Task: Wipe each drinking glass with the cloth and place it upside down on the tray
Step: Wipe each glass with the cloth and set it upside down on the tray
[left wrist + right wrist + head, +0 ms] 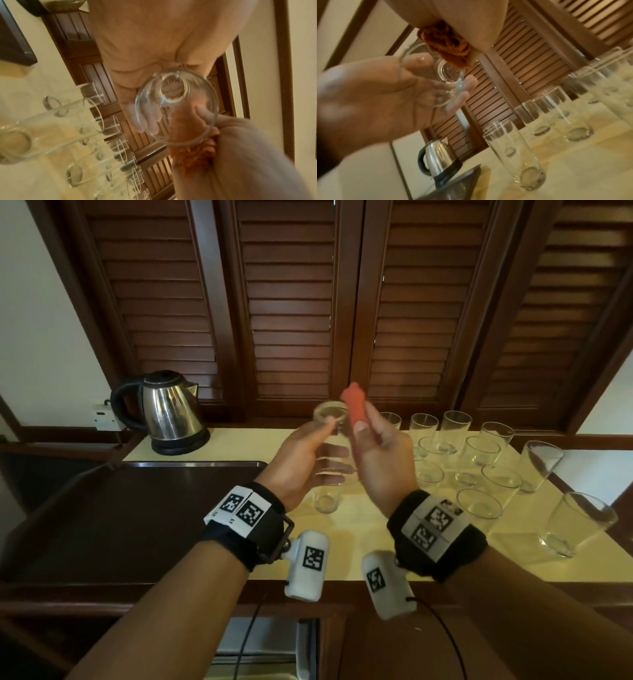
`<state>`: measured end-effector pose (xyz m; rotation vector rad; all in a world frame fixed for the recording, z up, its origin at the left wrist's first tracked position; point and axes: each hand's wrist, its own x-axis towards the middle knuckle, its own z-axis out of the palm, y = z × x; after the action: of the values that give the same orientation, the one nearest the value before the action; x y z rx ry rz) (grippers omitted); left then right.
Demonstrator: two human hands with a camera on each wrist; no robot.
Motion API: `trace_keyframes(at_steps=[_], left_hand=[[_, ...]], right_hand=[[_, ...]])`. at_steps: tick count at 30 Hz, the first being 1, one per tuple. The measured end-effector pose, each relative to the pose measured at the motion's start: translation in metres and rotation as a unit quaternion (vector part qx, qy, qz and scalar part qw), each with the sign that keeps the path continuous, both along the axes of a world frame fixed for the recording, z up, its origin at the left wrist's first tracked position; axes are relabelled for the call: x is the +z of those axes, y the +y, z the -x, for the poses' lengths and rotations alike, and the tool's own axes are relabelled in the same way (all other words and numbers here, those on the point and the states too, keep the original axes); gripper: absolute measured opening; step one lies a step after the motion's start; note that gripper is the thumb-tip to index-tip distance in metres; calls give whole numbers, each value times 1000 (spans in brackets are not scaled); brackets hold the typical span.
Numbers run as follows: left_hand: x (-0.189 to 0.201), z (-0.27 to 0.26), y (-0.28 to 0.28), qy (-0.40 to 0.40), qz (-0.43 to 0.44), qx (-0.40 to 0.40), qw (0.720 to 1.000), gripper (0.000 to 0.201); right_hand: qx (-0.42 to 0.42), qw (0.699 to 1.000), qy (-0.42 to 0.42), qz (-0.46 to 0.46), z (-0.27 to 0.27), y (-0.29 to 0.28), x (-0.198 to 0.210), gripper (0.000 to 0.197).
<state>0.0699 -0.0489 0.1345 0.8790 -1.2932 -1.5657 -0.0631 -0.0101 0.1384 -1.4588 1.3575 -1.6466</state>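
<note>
My left hand [320,441] grips a clear drinking glass [331,419] in the air above the counter, fingers curled round its side. The left wrist view looks into the glass's mouth [176,105], with its base on the far side. My right hand [370,433] pinches a bunched orange cloth [356,405] just right of the glass. In the wrist views the cloth [192,155] [447,43] touches the glass rim [453,86]; the left wrist view shows part of it through the glass wall. A dark tray [137,508] lies on the left of the counter.
Several clear glasses [479,453] stand upright on the yellow counter [359,535] to the right, and one more glass [327,498] stands right below my hands. A steel kettle [171,409] sits at the back left. Brown louvred shutters [291,302] close the back.
</note>
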Motion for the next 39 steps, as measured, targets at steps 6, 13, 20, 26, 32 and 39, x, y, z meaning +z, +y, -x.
trace_keyframes(at_steps=[6, 13, 20, 26, 32, 39], left_hand=[[5, 0, 2, 26, 3, 37, 999, 53], [1, 4, 2, 32, 27, 46, 998, 51], [1, 9, 5, -6, 54, 70, 996, 41], [0, 9, 11, -15, 30, 38, 999, 38], [5, 5, 17, 20, 0, 7, 1000, 50], [8, 1, 20, 54, 7, 49, 997, 52]], right_hand=[[27, 999, 38, -6, -11, 13, -7, 46], [32, 999, 36, -6, -10, 14, -5, 45], [-2, 1000, 4, -4, -5, 14, -5, 42], [-16, 1000, -21, 1, 6, 10, -1, 41], [17, 1000, 20, 0, 1, 16, 6, 45], [45, 997, 63, 5, -10, 32, 5, 45]])
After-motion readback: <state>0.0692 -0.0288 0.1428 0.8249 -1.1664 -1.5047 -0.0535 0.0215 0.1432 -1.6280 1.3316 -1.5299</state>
